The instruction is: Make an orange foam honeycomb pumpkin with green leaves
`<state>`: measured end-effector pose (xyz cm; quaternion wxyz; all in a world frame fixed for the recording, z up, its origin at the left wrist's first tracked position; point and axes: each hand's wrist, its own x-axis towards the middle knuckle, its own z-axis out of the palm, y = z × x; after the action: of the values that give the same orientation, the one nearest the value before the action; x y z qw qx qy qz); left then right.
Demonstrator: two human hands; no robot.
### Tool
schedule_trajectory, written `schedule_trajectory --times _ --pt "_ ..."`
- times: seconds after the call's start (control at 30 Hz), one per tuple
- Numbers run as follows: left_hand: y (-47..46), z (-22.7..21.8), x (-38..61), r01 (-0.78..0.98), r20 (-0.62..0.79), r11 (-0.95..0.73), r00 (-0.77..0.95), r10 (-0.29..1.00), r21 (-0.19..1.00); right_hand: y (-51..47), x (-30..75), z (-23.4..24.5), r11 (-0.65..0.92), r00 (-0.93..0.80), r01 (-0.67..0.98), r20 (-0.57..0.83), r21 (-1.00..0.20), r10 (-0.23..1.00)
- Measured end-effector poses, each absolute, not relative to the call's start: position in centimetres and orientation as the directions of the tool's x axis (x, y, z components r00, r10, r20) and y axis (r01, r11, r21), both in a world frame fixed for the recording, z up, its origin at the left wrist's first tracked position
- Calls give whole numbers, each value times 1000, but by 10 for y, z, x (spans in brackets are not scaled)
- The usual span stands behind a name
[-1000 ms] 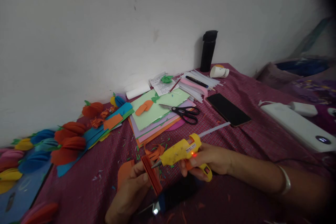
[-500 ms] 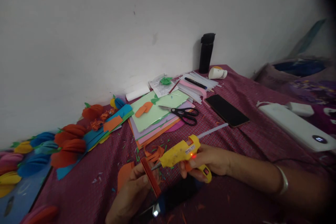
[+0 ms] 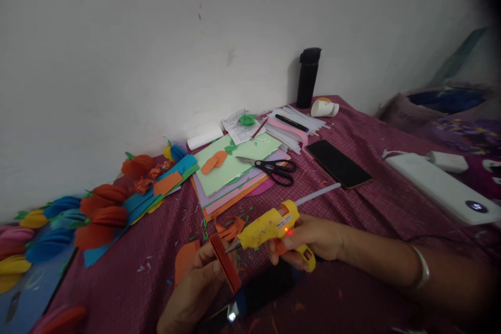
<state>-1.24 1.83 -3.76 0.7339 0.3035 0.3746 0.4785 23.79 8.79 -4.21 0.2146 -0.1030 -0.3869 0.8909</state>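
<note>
In my right hand (image 3: 309, 242) is a yellow hot glue gun (image 3: 268, 225), its small red light lit and a clear glue stick (image 3: 318, 194) jutting from the back. My left hand (image 3: 198, 276) pinches a folded stack of orange-red paper (image 3: 226, 265), edge up. The gun's metal nozzle meets or nearly meets that stack; I cannot tell which. Behind my left hand lies a loose orange paper piece (image 3: 186, 260). Curled orange paper strips (image 3: 230, 230) and small green scraps sit just beyond the nozzle.
Black-handled scissors (image 3: 274, 168) rest on stacked coloured sheets (image 3: 223, 182). Folded paper pumpkins (image 3: 104, 224) line the left. A dark phone (image 3: 338, 163), a white power bank (image 3: 442, 188), a pen (image 3: 291, 123), spare glue sticks (image 3: 287, 141) and a black flask (image 3: 308, 78) occupy the right and back.
The paper stack in my left hand has turned slightly, showing more of its layered edge. My right hand and the glue gun have barely moved.
</note>
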Motion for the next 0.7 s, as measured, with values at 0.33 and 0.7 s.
schedule_trajectory --times 0.33,0.7 --pt "14 -41 -15 -529 -321 389 219 921 754 88 237 -43 -616 -876 -289 -57 -733 478" --pt "13 -38 -16 -455 -359 388 152 921 801 85 244 -29 -293 -854 -39 -120 -955 506"
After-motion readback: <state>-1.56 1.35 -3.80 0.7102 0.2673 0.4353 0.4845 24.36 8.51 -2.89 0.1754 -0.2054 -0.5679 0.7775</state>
